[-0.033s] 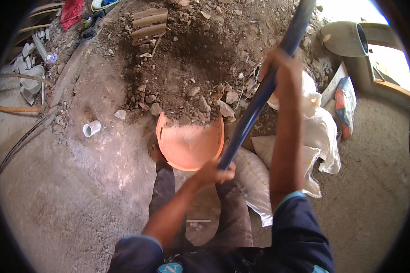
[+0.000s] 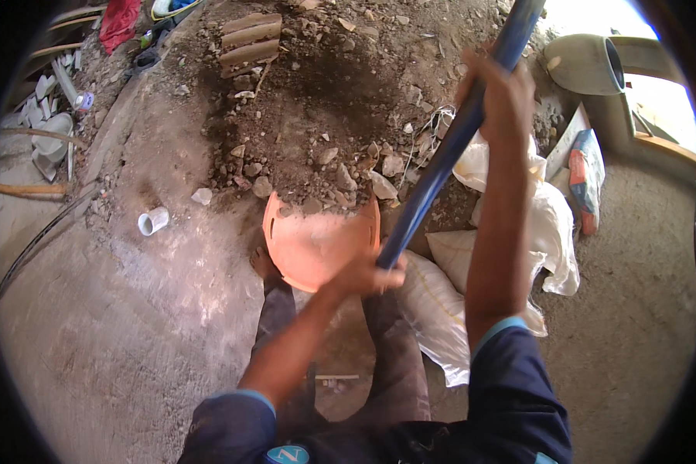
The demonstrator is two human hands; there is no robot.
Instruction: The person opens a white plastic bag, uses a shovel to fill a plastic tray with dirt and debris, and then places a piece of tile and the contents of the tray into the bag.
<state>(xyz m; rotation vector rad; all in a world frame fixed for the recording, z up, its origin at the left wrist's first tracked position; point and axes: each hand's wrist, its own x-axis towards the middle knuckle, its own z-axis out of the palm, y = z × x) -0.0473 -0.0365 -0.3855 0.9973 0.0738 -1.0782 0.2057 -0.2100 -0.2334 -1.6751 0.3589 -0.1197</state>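
My left hand (image 2: 367,273) is closed round the near end of a long blue pole (image 2: 435,182). Further up the same pole, my right hand (image 2: 504,97) grips it, slightly blurred. The pole slants up to the right and leaves the view at the top, so its far end is hidden. Below and left of the pole, an orange plastic scoop-like pan (image 2: 305,251) with slotted sides lies on the ground between my feet. Its far side meets a heap of soil (image 2: 301,124), and some stones (image 2: 346,179) and dirt lie at that edge.
White sacks (image 2: 433,305) lie right of my legs, with a red and blue bag (image 2: 585,174) beyond. A large grey pipe-like vessel (image 2: 584,66) stands far right. At left are a white cup (image 2: 153,221), a black cable (image 2: 35,238) and scrap pieces (image 2: 50,139).
Both hands and the blue pole have moved a little up and away from me, the right hand also slightly rightward. The orange pan stays in place.
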